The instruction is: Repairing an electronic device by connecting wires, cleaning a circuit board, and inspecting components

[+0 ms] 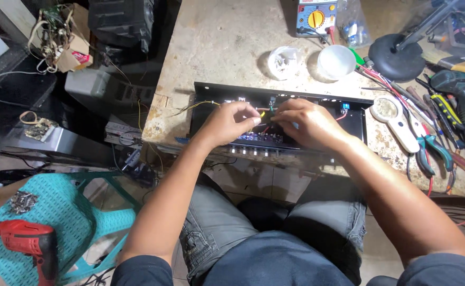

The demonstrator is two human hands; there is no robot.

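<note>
Head view. An open black amplifier chassis [282, 98] lies at the near edge of the stone tabletop [227, 47], its long axis running left to right and its knobbed front panel facing the person. The left hand [231, 123] and right hand [307, 123] meet over its middle, fingers narrowed on thin coloured wires [263, 114]; exactly what each pinches cannot be told. Risk, as a judgement: tugging could snap a lead or solder joint, and the overhanging chassis could slip. Pliers [428, 151] lie to the right.
</note>
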